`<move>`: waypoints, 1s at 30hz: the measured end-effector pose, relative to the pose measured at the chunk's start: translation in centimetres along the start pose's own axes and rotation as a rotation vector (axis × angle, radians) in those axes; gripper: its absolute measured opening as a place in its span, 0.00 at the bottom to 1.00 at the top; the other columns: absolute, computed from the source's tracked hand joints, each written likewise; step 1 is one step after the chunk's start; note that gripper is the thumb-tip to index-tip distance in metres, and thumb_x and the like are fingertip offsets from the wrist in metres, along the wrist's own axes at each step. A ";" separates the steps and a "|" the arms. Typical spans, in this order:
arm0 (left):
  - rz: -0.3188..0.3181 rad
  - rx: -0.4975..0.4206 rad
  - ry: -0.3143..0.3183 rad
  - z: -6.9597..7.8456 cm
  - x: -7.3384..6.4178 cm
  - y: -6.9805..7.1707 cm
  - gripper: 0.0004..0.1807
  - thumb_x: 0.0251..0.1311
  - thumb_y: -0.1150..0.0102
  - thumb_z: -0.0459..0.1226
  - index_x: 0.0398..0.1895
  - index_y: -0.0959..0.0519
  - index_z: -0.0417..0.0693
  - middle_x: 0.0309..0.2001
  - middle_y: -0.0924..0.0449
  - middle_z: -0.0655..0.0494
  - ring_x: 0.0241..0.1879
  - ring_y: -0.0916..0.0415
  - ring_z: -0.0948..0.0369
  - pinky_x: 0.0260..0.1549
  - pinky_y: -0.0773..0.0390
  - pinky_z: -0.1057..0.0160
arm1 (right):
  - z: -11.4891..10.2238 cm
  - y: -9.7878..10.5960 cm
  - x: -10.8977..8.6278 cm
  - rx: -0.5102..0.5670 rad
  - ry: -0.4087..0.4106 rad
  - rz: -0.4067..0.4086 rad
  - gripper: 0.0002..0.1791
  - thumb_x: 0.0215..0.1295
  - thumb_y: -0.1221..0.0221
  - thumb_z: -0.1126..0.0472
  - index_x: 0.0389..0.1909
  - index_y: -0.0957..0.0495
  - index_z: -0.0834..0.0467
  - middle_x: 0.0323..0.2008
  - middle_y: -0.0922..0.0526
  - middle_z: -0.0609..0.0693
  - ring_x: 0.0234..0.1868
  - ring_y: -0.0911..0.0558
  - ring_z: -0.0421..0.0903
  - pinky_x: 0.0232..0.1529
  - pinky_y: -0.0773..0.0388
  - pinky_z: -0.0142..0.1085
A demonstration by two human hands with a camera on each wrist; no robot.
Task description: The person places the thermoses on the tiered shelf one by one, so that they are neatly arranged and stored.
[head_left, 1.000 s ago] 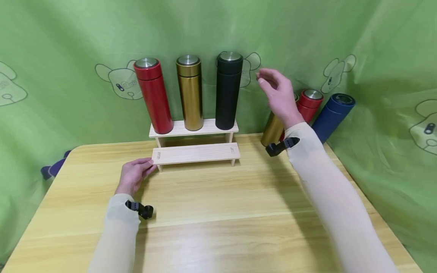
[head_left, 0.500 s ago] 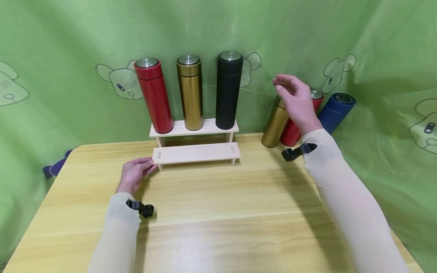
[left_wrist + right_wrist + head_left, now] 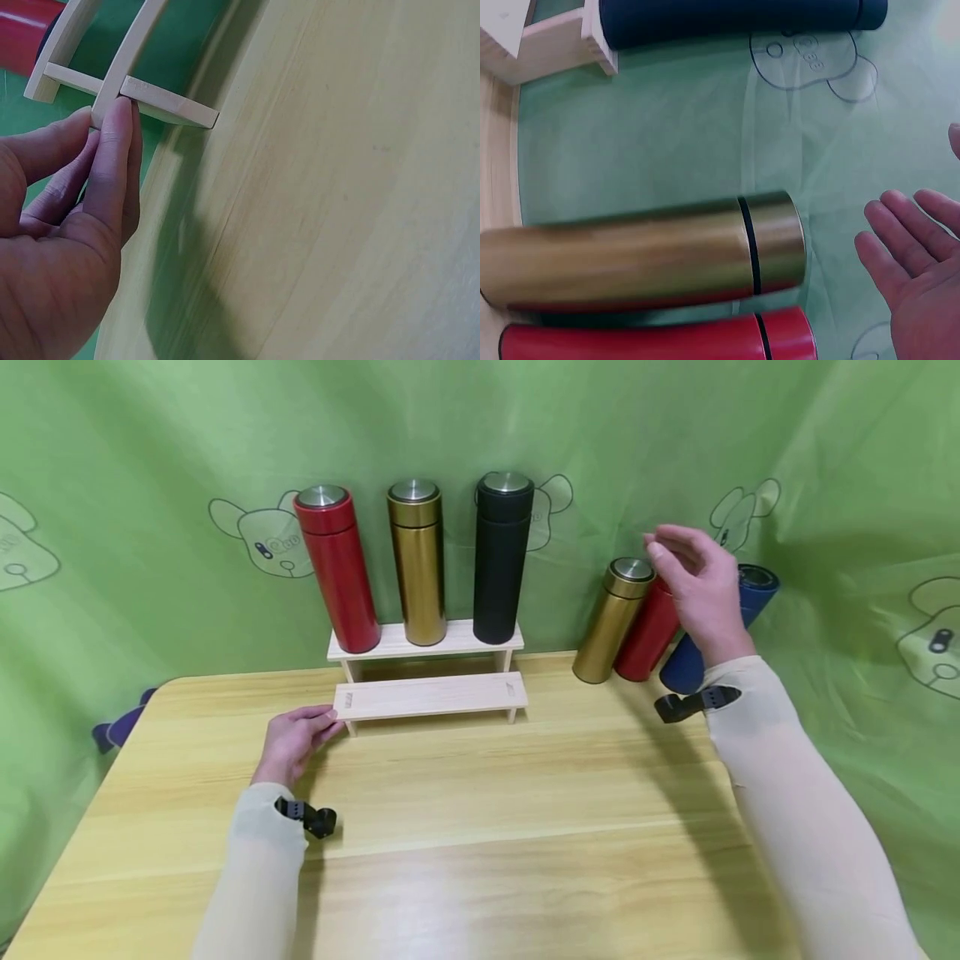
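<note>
Creased green fabric [image 3: 600,427] backs a wood-grained table [image 3: 480,827]. At its far side, the left hand [image 3: 294,742] pinches a pale wooden two-tier stand [image 3: 431,696] bearing three steel-topped bottles [image 3: 422,572]; the right hand [image 3: 705,597], loosely curved and empty, hovers by three more cylinders [image 3: 611,622] standing rightward.

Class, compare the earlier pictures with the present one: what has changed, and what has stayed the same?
The right hand, holding nothing, has moved rightward, away from the black bottle and toward the blue bottle, uncovering the right-hand gold bottle. Nothing was gripped or released. The left hand still pinches the lower shelf, and nothing else visibly moved.
</note>
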State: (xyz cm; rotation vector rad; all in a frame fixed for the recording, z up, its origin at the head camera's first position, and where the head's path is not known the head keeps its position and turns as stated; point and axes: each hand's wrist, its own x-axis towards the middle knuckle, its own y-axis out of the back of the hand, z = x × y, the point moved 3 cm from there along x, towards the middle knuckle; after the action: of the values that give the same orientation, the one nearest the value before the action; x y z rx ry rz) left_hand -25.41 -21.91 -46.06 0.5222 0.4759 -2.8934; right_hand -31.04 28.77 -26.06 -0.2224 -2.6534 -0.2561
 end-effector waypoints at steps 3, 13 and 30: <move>-0.008 -0.002 -0.004 0.1 0.1 0.1 0.25 0.67 0.49 0.21 0.66 0.37 0.25 0.61 0.35 0.34 0.38 0.16 0.61 0.54 0.20 0.66 | 0.2 0.6 0.0 0.046 0.020 0.014 0.18 0.67 0.36 0.61 0.55 0.21 0.61 0.53 0.18 0.54 0.54 0.22 0.46 0.54 0.23 0.24; -0.014 0.002 -0.004 0.0 0.1 0.0 0.25 0.67 0.49 0.21 0.66 0.38 0.24 0.58 0.33 0.35 0.38 0.16 0.61 0.54 0.20 0.66 | 0.8 3.0 -0.4 0.087 0.025 0.066 0.16 0.65 0.35 0.63 0.53 0.20 0.62 0.50 0.17 0.54 0.52 0.22 0.46 0.50 0.22 0.23; -0.002 0.032 -0.017 0.0 0.0 -0.1 0.24 0.67 0.47 0.22 0.65 0.36 0.24 0.55 0.31 0.37 0.37 0.16 0.62 0.53 0.19 0.67 | 1.6 6.6 -2.4 0.141 -0.012 0.089 0.26 0.59 0.32 0.70 0.59 0.24 0.64 0.57 0.21 0.55 0.59 0.24 0.47 0.59 0.26 0.24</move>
State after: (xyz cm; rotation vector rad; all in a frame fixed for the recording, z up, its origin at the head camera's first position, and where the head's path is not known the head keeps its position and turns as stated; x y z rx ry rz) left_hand -25.46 -21.84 -46.08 0.5011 0.4278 -2.9095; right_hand -28.35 35.30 -27.62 -0.2960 -2.6514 -0.0388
